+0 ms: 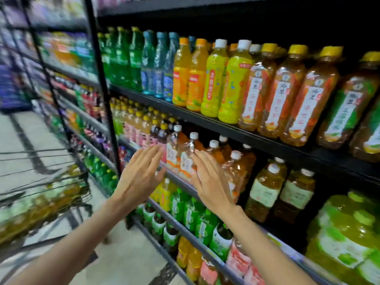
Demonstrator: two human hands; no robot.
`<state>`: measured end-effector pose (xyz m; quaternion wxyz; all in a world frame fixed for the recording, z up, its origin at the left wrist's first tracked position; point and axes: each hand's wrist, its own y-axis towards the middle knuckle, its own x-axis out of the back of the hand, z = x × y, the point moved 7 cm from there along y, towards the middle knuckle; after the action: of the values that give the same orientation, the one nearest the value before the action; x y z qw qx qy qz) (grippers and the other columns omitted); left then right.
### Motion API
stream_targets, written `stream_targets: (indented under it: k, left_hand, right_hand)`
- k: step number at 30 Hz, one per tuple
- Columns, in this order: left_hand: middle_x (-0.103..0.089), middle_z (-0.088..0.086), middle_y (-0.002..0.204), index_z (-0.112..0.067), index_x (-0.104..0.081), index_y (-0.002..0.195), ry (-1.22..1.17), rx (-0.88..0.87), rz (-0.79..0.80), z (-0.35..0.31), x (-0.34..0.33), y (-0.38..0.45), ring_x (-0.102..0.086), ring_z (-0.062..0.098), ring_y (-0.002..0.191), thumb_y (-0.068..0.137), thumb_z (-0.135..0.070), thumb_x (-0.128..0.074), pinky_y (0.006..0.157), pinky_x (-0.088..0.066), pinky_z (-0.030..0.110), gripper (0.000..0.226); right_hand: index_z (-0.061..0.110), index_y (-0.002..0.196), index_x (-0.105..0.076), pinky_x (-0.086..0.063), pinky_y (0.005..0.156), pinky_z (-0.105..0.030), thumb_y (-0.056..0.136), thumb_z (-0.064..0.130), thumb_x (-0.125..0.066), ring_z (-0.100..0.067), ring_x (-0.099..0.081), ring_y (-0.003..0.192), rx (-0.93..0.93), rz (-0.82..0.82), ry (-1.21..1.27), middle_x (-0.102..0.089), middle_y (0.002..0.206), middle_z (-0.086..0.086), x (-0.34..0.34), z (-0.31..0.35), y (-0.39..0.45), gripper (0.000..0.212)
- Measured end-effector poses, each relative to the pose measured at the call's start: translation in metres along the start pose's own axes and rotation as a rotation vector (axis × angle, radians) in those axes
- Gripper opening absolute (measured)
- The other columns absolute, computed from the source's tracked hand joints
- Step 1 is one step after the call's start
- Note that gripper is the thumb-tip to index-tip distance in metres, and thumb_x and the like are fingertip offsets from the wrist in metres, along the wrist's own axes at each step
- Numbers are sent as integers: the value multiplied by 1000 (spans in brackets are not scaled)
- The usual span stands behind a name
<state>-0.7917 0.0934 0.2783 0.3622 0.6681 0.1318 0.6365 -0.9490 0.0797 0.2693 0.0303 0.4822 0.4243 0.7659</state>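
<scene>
A shrink-wrapped pack of orange tea bottles with white caps stands at the front of the second black shelf. My left hand reaches toward its left side with straight fingers, fingertips close to the wrap. At the pack's front right, my right hand lies with straight fingers against the wrap. Neither hand curls round anything.
Black shelves hold rows of drink bottles: green, blue, orange and yellow above, amber tea bottles to the right, green and orange ones below. A wire shopping cart with bottled drinks stands at the left on the tiled floor. A black upright post divides the shelving.
</scene>
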Motion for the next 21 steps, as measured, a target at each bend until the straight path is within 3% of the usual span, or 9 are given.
stream_targets:
  k: [2,6,11,14,17,19,21]
  left_hand:
    - [-62,23,117,9,-60,117,77,93,19,41,14,-32,-60,37,109,90,-24,-44,91,-50,49,45]
    - [-63,23,116,6,-58,117,179,265,123,123,32,-99,-61,38,106,87,-30,-44,88,-51,48,48]
    - [-63,21,118,4,-57,121,333,445,186,210,55,-169,-62,35,107,88,-36,-38,93,-49,47,54]
    - [-63,20,119,3,-58,121,400,516,214,258,68,-199,-61,33,108,97,-41,-24,97,-47,44,60]
    - [-63,22,118,5,-61,118,426,546,229,309,76,-224,-63,35,106,94,-39,-30,91,-50,48,59]
    - [-63,18,121,1,-60,122,431,576,262,349,79,-239,-62,31,109,94,-41,-29,94,-49,46,59]
    - [-61,15,125,-3,-57,127,444,590,289,385,81,-250,-60,27,114,94,-43,-28,99,-46,44,60]
  right_hand:
    - [1,128,-54,-28,111,-35,100,41,-14,-26,-43,128,39,79,69,-54,134,-14,-39,34,15,63]
    - [-1,121,-59,-28,107,-33,97,32,-31,-30,-55,119,148,124,195,-60,126,-16,-100,106,41,49]
    - [-1,120,-60,-30,106,-34,90,25,-39,-30,-56,117,270,175,297,-61,123,-16,-159,194,75,44]
    - [-1,121,-59,-29,106,-36,91,26,-40,-31,-54,119,318,217,379,-60,124,-18,-199,239,97,45]
    - [0,122,-57,-25,111,-33,90,27,-41,-29,-51,122,359,253,420,-59,126,-16,-234,279,118,46]
    - [1,123,-57,-32,111,-36,91,29,-40,-27,-51,122,402,270,445,-59,127,-15,-256,308,133,45]
    - [2,126,-55,-30,110,-35,92,30,-37,-25,-50,124,436,305,435,-57,129,-13,-276,331,146,47]
